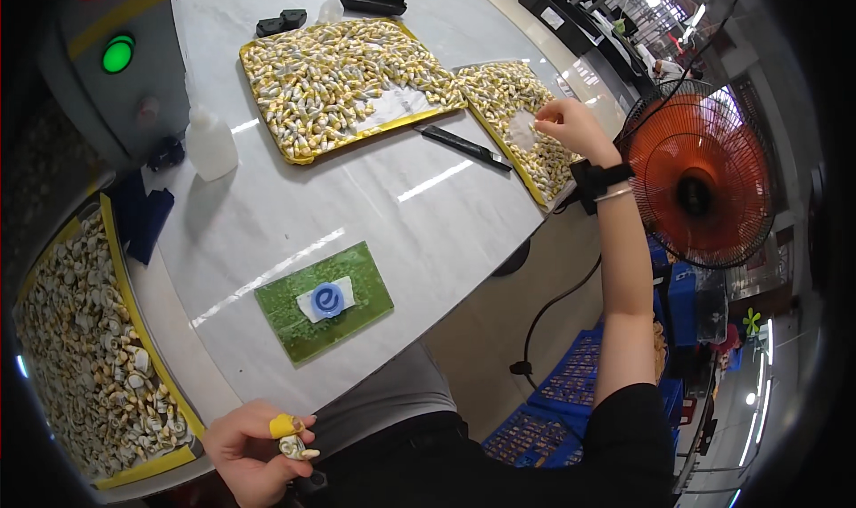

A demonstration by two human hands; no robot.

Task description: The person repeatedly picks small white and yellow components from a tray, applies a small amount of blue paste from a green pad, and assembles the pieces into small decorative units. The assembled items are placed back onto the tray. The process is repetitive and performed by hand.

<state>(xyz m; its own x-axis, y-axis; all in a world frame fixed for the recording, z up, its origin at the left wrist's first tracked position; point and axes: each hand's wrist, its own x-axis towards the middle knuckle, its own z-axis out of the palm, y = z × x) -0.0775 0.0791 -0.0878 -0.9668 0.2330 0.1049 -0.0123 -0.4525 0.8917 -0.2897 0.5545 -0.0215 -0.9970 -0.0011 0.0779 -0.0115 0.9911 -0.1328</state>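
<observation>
Near the lower edge, my left hand [239,450] pinches a small white-and-yellow moulded piece [294,448]; a yellow wrap [283,426] goes round one of its fingers. My right arm reaches out to the far right, where my right hand [571,126] hovers over the smaller tray [520,183] of similar pieces. Its fingertips are pinched together, and what they hold is too small to make out. Left of that stands a larger yellow-rimmed tray [379,128], heaped with white-and-yellow pieces. On the table before me lies a green mat [366,280] bearing a white pad and a round blue swirl-marked piece [327,300].
A black cutter-like tool [464,147] lies beside the trays. At left are a white bottle [211,147], dark blue cloth [147,223] and a yellow-edged bin [147,338] of pieces. An orange fan [700,173] stands right; blue crates [535,437] sit below the table.
</observation>
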